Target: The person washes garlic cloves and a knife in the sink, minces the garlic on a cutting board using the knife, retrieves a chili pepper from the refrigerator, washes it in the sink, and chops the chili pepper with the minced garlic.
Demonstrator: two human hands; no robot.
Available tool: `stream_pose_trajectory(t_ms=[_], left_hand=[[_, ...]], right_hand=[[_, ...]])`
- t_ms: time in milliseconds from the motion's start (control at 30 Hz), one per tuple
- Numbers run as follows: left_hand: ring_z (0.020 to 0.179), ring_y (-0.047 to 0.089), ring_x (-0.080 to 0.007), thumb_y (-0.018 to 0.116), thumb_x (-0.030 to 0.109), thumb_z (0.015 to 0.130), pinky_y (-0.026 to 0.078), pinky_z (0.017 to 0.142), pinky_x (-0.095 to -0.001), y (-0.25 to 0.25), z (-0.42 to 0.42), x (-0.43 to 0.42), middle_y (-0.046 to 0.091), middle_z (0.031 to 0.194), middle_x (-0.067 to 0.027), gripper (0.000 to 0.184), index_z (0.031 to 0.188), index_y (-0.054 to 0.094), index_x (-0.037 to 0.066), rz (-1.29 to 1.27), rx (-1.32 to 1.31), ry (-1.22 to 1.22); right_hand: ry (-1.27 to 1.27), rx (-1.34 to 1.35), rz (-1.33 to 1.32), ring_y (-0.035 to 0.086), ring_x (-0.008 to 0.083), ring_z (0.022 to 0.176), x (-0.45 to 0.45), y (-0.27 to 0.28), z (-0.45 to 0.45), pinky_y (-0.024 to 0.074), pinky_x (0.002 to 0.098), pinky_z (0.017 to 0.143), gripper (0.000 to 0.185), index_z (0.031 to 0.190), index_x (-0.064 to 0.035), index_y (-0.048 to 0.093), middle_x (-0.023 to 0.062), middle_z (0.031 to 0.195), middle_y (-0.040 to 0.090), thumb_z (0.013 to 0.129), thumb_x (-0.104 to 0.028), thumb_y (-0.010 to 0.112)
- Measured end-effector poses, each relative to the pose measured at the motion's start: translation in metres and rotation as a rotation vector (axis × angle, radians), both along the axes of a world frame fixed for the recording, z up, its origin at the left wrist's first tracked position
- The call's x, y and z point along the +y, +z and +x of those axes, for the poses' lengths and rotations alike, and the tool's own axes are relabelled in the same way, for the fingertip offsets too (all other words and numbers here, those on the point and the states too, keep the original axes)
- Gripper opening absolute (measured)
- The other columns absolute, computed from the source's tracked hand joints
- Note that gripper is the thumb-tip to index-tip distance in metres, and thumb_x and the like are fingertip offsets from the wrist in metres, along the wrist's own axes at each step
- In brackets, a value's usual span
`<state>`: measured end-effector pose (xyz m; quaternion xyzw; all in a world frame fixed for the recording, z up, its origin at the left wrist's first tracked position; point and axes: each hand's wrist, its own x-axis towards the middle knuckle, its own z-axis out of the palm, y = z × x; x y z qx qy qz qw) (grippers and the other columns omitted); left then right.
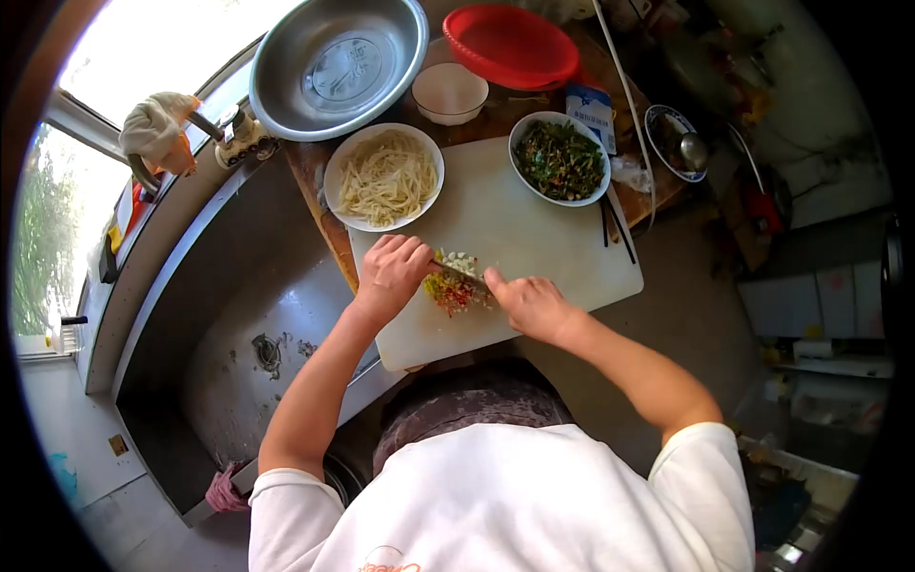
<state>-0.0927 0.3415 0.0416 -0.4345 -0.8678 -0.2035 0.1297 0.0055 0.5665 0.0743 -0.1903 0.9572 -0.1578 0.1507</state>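
Note:
Seen nearly edge-on, a kitchen knife (462,274) spans the gap between my two hands. My left hand (393,272) is closed on one end of it, and my right hand (534,303) is closed on the other. Which hand has the handle I cannot tell. Beneath and around the blade lies a small heap of chopped red, yellow-green and white bits (454,297). The heap rests on a white cutting board (562,253). Just beyond my left hand stands a white bowl of pale shredded strips (389,179). A bowl of chopped greens (559,160) is at the board's far right.
Behind the board are a large metal basin (341,71), a small white bowl (451,93) and a red plastic basin (512,46). Chopsticks (618,229) lie at the right edge. A plate with a spoon (676,143) is farther right. A metal sink (233,381) lies left.

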Motion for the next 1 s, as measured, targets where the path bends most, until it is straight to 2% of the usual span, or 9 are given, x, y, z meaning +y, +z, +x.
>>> stream_pose_trajectory(t_ms=[133, 233, 333, 433, 533, 700, 833, 867, 1000], left_hand=[[0.073, 0.058, -0.0229, 0.070, 0.026, 0.075, 0.046, 0.071, -0.0357, -0.001, -0.001, -0.004, 0.055, 0.072, -0.0032, 0.024, 0.077, 0.053, 0.010, 0.045, 0.031, -0.011], [0.071, 0.059, -0.0230, 0.070, 0.027, 0.076, 0.046, 0.071, -0.0366, 0.007, -0.005, -0.006, 0.056, 0.071, -0.0032, 0.025, 0.077, 0.053, 0.009, 0.089, -0.018, -0.004], [0.072, 0.059, -0.0229, 0.070, 0.027, 0.076, 0.046, 0.071, -0.0361, 0.003, -0.014, 0.000, 0.056, 0.071, -0.0027, 0.024, 0.077, 0.053, 0.010, 0.041, -0.039, -0.014], [0.072, 0.059, -0.0241, 0.071, 0.028, 0.076, 0.046, 0.068, -0.0359, -0.004, -0.009, 0.009, 0.056, 0.073, -0.0042, 0.025, 0.078, 0.054, 0.009, 0.053, 0.010, 0.034], [0.073, 0.059, -0.0238, 0.071, 0.028, 0.076, 0.047, 0.068, -0.0351, -0.003, 0.000, 0.007, 0.055, 0.073, -0.0043, 0.026, 0.075, 0.053, 0.010, 0.022, 0.046, 0.022], [0.074, 0.061, -0.0238, 0.072, 0.028, 0.076, 0.047, 0.070, -0.0367, 0.012, -0.007, 0.000, 0.058, 0.073, -0.0044, 0.025, 0.078, 0.055, 0.009, 0.071, -0.004, -0.042], [0.077, 0.062, -0.0244, 0.072, 0.028, 0.076, 0.046, 0.077, -0.0374, 0.040, 0.000, -0.011, 0.060, 0.074, -0.0046, 0.025, 0.079, 0.056, 0.008, -0.010, -0.140, -0.133], [0.078, 0.062, -0.0243, 0.071, 0.028, 0.076, 0.046, 0.078, -0.0376, 0.040, 0.004, -0.012, 0.060, 0.075, -0.0044, 0.025, 0.080, 0.056, 0.008, -0.036, -0.154, -0.139], [0.078, 0.061, -0.0216, 0.069, 0.028, 0.078, 0.044, 0.078, -0.0345, 0.016, 0.014, -0.014, 0.059, 0.075, -0.0020, 0.022, 0.081, 0.056, 0.010, -0.089, -0.156, -0.153]], right_hand=[[0.021, 0.080, -0.015, 0.066, 0.0404, 0.069, 0.001, 0.001, -0.006, 0.0529, 0.0480, 0.059, 0.039, 0.111, 0.0018, 0.044, 0.0212, 0.070, 0.064, 0.073, 0.003, 0.055], [0.050, 0.081, 0.018, 0.065, 0.0404, 0.069, -0.001, 0.026, -0.015, 0.0528, 0.0487, 0.059, 0.039, 0.112, 0.0012, 0.044, 0.0214, 0.070, 0.064, 0.074, 0.002, 0.055], [0.067, 0.073, -0.007, 0.066, 0.0399, 0.071, 0.009, 0.021, -0.025, 0.0530, 0.0491, 0.061, 0.041, 0.114, -0.0002, 0.043, 0.0215, 0.072, 0.064, 0.075, 0.001, 0.055], [0.014, 0.074, -0.019, 0.066, 0.0394, 0.074, 0.015, -0.006, -0.017, 0.0530, 0.0492, 0.064, 0.040, 0.114, -0.0015, 0.044, 0.0218, 0.075, 0.065, 0.075, 0.001, 0.055], [-0.041, 0.057, 0.057, 0.064, 0.0418, 0.069, 0.009, -0.013, -0.006, 0.0516, 0.0492, 0.064, 0.040, 0.112, -0.0001, 0.044, 0.0205, 0.068, 0.063, 0.073, 0.003, 0.053], [-0.026, 0.084, -0.015, 0.066, 0.0411, 0.073, 0.008, 0.011, -0.003, 0.0531, 0.0491, 0.065, 0.043, 0.117, 0.0003, 0.045, 0.0239, 0.072, 0.064, 0.075, 0.002, 0.054], [-0.083, -0.046, -0.082, 0.065, 0.0423, 0.076, -0.003, 0.018, 0.019, 0.0525, 0.0507, 0.068, 0.045, 0.119, -0.0004, 0.043, 0.0253, 0.075, 0.064, 0.076, 0.000, 0.056], [-0.097, -0.079, -0.165, 0.064, 0.0431, 0.077, -0.004, 0.015, 0.023, 0.0519, 0.0518, 0.070, 0.045, 0.119, 0.0001, 0.042, 0.0263, 0.076, 0.064, 0.076, 0.000, 0.056], [-0.103, -0.125, -0.230, 0.064, 0.0431, 0.077, -0.005, -0.010, 0.032, 0.0516, 0.0518, 0.071, 0.044, 0.118, 0.0005, 0.042, 0.0266, 0.076, 0.064, 0.076, 0.000, 0.056]])
